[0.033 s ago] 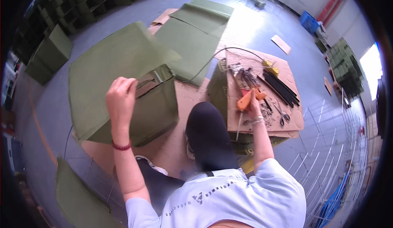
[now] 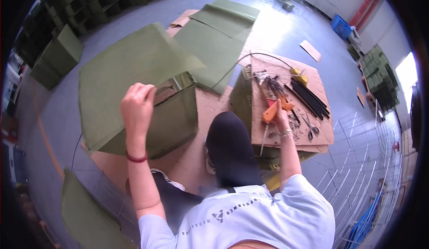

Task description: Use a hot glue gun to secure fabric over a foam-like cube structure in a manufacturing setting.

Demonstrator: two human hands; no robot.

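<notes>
My left hand [image 2: 137,104] is closed at the front edge of a green fabric flap [image 2: 129,66], which covers a large green box [image 2: 176,119]. Its fingertips pinch that edge beside a brown strip [image 2: 165,95] along the box's opening. My right hand [image 2: 282,117] is wrapped round an orange glue gun [image 2: 271,112] over a cardboard-topped stand [image 2: 308,142]. Part of the gun's handle is hidden by the fingers. Around it lie black sticks [image 2: 308,98], scissors [image 2: 311,128], dark scraps [image 2: 273,86] and a yellow roll-like thing [image 2: 298,75] with a cord.
A green sheet [image 2: 210,39] lies on cardboard beyond the box. Another green piece [image 2: 85,209] stands at lower left. Wire racks [image 2: 353,173] are on the right. Stacked green boxes [image 2: 380,77] and a blue crate [image 2: 340,25] stand farther back.
The whole view has shifted slightly, so things sit a little farther right. Both hands keep nearly the same pose and hold.
</notes>
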